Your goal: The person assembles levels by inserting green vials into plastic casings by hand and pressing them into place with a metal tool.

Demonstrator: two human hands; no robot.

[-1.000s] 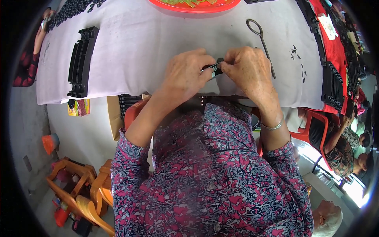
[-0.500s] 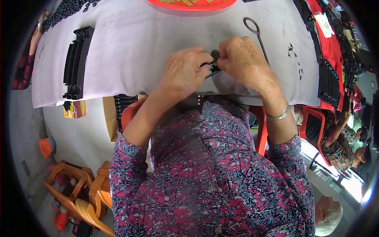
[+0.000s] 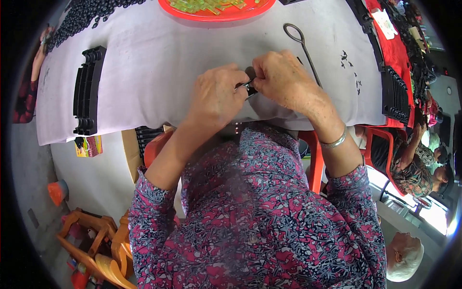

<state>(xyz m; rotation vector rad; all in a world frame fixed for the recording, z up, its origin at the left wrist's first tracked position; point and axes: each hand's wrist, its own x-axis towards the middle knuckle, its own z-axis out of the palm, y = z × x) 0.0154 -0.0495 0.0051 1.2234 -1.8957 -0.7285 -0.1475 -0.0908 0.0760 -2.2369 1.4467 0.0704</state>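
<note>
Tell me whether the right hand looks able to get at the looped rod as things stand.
Probably yes: the looped rod lies just beside the right hand, with only a dark sliver showing between them. That hand seems occupied, though, pinching a small dark piece along with the left hand.

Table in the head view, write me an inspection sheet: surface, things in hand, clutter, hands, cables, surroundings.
Surface: pale cloth, lightly creased.
Job's things: small black piece, mostly hidden by fingers; details cannot be told.
Clutter: red tray of yellow-green bits at the far edge; black beads far left; black rack at left; looped rod beyond the right hand; tiny black bits scattered at right.
Hands: left hand and right hand close together, both pinching the black piece.
Cables: nothing seen.
Surroundings: red chair, wooden furniture, other people at right.
</note>
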